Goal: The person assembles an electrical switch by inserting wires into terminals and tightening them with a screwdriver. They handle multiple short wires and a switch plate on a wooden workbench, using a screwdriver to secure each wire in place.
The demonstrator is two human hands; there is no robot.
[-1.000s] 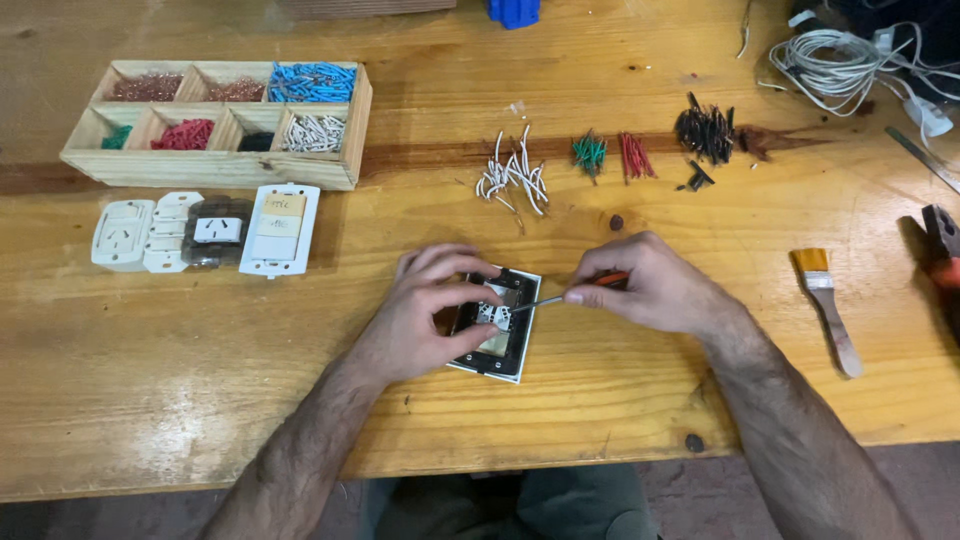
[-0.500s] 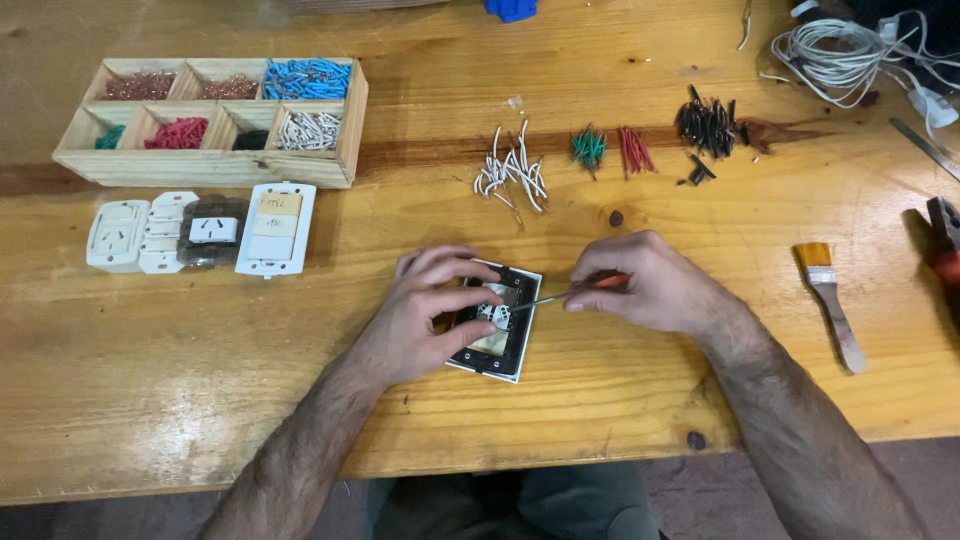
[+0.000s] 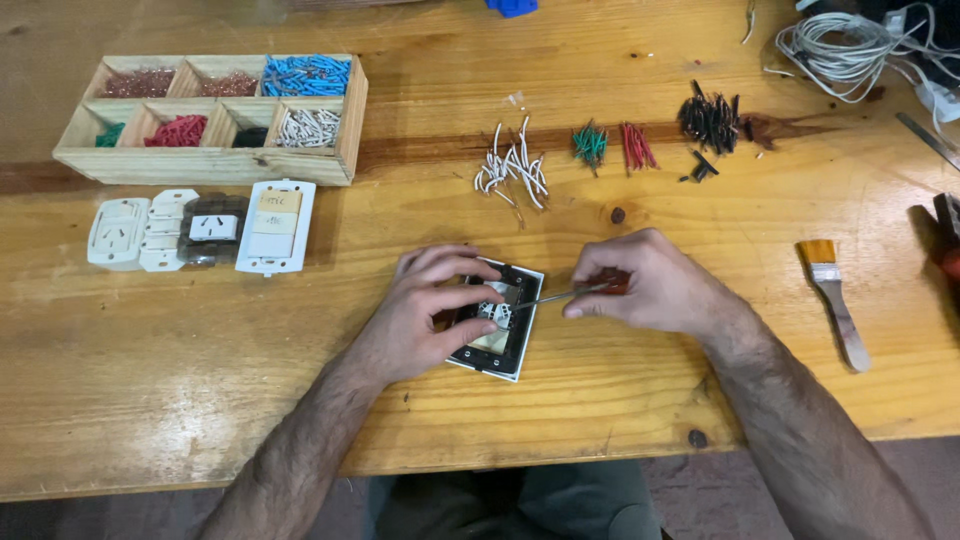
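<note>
Two hands at work | left hand (image 3: pixel 425 315) clamps switch plate (image 3: pixel 497 320) flat on near tabletop (image 3: pixel 650 400) | right hand (image 3: pixel 655 285) closed round screwdriver (image 3: pixel 560 294) | keep tip square, plate pinned.

Wooden compartment tray (image 3: pixel 345 120) sitting at 10 o'clock, holding sorted wire pieces. White outlet plates (image 3: pixel 200 230) lying just below it. Loose wire bundles (image 3: pixel 610 150) lying at 12 to 1 o'clock. Paintbrush (image 3: pixel 835 300) resting at 3 o'clock. White cable coil (image 3: pixel 835 45) sitting at 2 o'clock.

A workshop: wooden workbench (image 3: pixel 200 380), sorted wire-piece tray (image 3: pixel 215 120), spare wall sockets (image 3: pixel 200 230).
</note>
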